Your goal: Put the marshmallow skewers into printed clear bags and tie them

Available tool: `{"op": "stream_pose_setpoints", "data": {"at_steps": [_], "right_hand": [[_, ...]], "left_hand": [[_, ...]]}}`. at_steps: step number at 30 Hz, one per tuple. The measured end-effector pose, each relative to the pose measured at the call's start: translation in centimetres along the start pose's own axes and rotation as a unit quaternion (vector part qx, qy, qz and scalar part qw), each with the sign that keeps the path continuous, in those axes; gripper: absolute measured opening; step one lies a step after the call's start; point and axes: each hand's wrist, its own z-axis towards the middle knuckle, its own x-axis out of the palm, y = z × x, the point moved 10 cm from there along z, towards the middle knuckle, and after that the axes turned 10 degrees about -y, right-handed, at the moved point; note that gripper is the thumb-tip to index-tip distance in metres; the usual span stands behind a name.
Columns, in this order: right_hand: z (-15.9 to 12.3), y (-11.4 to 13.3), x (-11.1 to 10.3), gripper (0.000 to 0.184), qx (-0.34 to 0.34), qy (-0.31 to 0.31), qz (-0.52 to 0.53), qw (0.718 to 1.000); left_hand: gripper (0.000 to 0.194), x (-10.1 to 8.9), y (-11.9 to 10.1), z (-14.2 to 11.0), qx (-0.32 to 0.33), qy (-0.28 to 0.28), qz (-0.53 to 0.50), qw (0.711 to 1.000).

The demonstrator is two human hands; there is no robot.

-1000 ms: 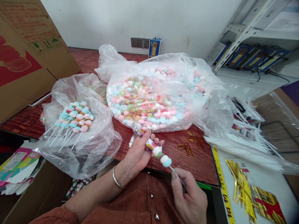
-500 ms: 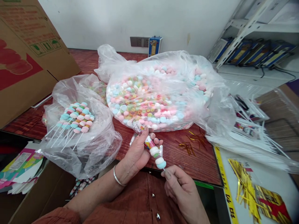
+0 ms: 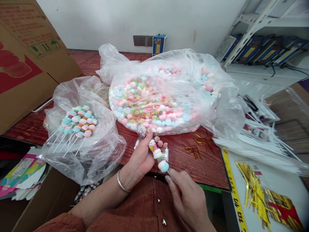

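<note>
In the head view, my left hand [image 3: 143, 154] is closed around a small printed clear wrapper [image 3: 142, 129], whose shiny end sticks out above my thumb. A marshmallow skewer [image 3: 161, 160] with white, green and pale blue pieces lies partly inside this wrapper, its lower pieces bare. My right hand [image 3: 187, 191] pinches the skewer's stick just below the blue marshmallow. Left of my hands, several finished-looking marshmallow skewers [image 3: 79, 120] rest in a pile on a crumpled clear bag [image 3: 101, 161]. Behind my hands sits a large tray of loose marshmallows [image 3: 154, 112] under clear plastic.
Gold twist ties [image 3: 193, 150] lie on the red-brown table [image 3: 173, 161], with a larger bundle [image 3: 256, 193] at right. White sticks and packets [image 3: 258, 132] fill the right side. A cardboard box [image 3: 36, 48] stands at left, shelves [image 3: 265, 22] at back right.
The marshmallow skewer has slid slightly up and left, deeper into the wrapper. My right hand has followed it and its fingers have shifted on the stick. My left hand stays nearly still.
</note>
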Motion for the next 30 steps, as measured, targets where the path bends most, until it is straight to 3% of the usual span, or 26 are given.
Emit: {"op": "stream_pose_setpoints", "data": {"at_steps": [1, 2, 4, 5, 6, 7, 8, 10, 11, 13, 15, 18, 20, 21, 22, 24, 26, 27, 28, 30], "right_hand": [[-0.3, -1.4, 0.9, 0.019, 0.102, 0.039, 0.076, 0.991], [-1.1, -2.6, 2.3, 0.026, 0.209, 0.084, 0.158, 0.961], [-3.2, -3.6, 4.7, 0.039, 0.38, 0.148, 0.297, 0.863], [-3.9, -3.6, 5.4, 0.042, 0.427, 0.159, 0.336, 0.824], [-4.1, -3.6, 5.6, 0.041, 0.443, 0.158, 0.35, 0.81], [-3.8, -3.7, 5.3, 0.038, 0.43, 0.147, 0.335, 0.825], [-3.0, -3.8, 4.6, 0.035, 0.39, 0.126, 0.297, 0.863], [-1.1, -3.0, 2.6, 0.026, 0.248, 0.068, 0.173, 0.951], [-0.3, -2.0, 1.5, 0.022, 0.163, 0.031, 0.101, 0.981], [0.3, 0.2, 0.0, 0.019, 0.014, -0.033, -0.023, 0.999], [0.2, 1.8, -0.5, 0.018, -0.073, -0.069, -0.104, 0.989], [0.4, 1.8, -0.4, 0.015, -0.064, -0.07, -0.106, 0.99], [0.6, 0.0, 0.2, 0.02, 0.054, -0.033, -0.005, 0.998], [0.4, -1.4, 0.9, 0.024, 0.146, -0.001, 0.077, 0.986], [-0.3, -2.7, 2.0, 0.028, 0.248, 0.03, 0.175, 0.952], [-2.1, -3.9, 4.2, 0.033, 0.424, 0.07, 0.37, 0.823], [-3.1, -3.6, 5.5, 0.033, 0.514, 0.074, 0.509, 0.687], [-3.3, -3.4, 5.8, 0.03, 0.532, 0.069, 0.55, 0.64], [-3.4, -3.3, 6.0, 0.028, 0.542, 0.065, 0.576, 0.609], [-3.5, -3.2, 6.2, 0.026, 0.55, 0.061, 0.596, 0.583]], "left_hand": [[0.021, 0.2, -0.1, -0.1, 0.002, 0.011, -0.006, 1.0], [0.021, 0.5, -0.2, -0.2, 0.007, 0.025, -0.009, 1.0], [0.022, 1.0, -0.4, -0.5, 0.022, 0.053, -0.01, 0.998], [0.022, 1.3, -0.6, -0.7, 0.029, 0.065, -0.01, 0.997], [0.023, 1.5, -0.7, -0.8, 0.034, 0.074, -0.01, 0.997], [0.023, 1.6, -0.8, -0.9, 0.04, 0.077, -0.011, 0.996], [0.022, 1.6, -0.9, -0.9, 0.042, 0.075, -0.013, 0.996], [0.021, 1.4, -1.0, -0.8, 0.041, 0.056, -0.021, 0.997], [0.021, 1.2, -1.0, -0.7, 0.039, 0.043, -0.026, 0.998], [0.021, 1.0, -1.0, -0.7, 0.037, 0.022, -0.032, 0.999], [0.022, 1.0, -1.0, -0.7, 0.037, 0.017, -0.036, 0.999], [0.022, 1.3, -0.7, -0.9, 0.033, 0.034, -0.034, 0.998], [0.023, 1.5, -0.6, -1.1, 0.033, 0.05, -0.028, 0.998], [0.024, 1.6, -0.5, -1.1, 0.031, 0.057, -0.024, 0.998], [0.025, 1.7, -0.5, -1.1, 0.028, 0.064, -0.02, 0.997], [0.03, 1.9, -0.3, -1.1, 0.009, 0.08, -0.018, 0.997], [0.034, 2.2, 0.1, -1.1, -0.02, 0.096, -0.019, 0.995], [0.036, 2.3, 0.2, -1.1, -0.032, 0.102, -0.021, 0.994], [0.037, 2.3, 0.3, -1.1, -0.04, 0.107, -0.02, 0.993], [0.038, 2.3, 0.4, -1.1, -0.045, 0.11, -0.015, 0.993]]}}
